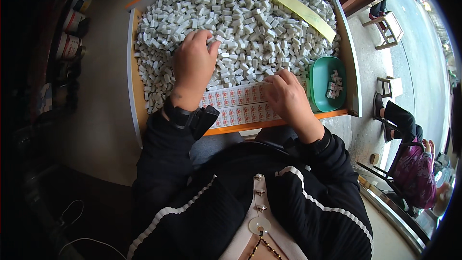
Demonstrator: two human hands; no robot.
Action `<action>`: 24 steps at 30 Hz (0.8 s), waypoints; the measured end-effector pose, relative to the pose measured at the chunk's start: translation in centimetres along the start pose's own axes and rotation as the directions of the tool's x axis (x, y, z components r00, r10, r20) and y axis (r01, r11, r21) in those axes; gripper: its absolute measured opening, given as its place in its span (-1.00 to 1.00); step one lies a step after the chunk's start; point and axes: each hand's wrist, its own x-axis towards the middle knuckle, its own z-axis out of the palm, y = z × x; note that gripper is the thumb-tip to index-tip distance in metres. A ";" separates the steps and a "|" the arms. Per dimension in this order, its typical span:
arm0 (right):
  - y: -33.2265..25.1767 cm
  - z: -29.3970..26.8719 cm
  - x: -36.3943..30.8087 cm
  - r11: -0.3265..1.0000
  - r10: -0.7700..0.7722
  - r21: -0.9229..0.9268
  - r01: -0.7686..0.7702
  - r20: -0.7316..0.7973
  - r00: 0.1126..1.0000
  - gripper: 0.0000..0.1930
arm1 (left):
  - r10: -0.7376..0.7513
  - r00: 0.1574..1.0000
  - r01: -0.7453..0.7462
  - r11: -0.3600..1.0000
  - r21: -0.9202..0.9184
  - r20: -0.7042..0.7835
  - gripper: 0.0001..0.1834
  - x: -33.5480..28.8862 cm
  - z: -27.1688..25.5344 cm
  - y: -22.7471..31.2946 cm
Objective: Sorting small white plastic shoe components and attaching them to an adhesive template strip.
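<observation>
Small white plastic blocks (250,33) fill a wide drawer-like tray in a thick heap. Over the heap's left part, my left hand (193,60) curls its fingers, with the thumb close to the forefinger. White blocks lie all around its tips, and I cannot make out which, if any, it holds. Along the tray's near edge lies a strip sheet of small red-printed stickers (240,95), in two rows. My right hand (288,95) bends over the sheet's right part, fingertips and thumb drawn together at the stickers. Whatever those fingers pinch is hidden.
A green plastic bowl (317,79) in the tray's near right corner holds several blocks with red marks. Across the heap at the far right lies a pale yellow strip (288,7). Outside, right, a person (414,173) sits near small stools (391,86). Jars (72,45) stand far left.
</observation>
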 end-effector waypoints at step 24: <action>0.4 0.9 0.4 0.977 -0.152 -0.127 0.169 0.134 0.979 -0.83 | 0.012 0.628 0.775 -0.097 -0.624 0.778 -0.82 -8.0 1.5 3.5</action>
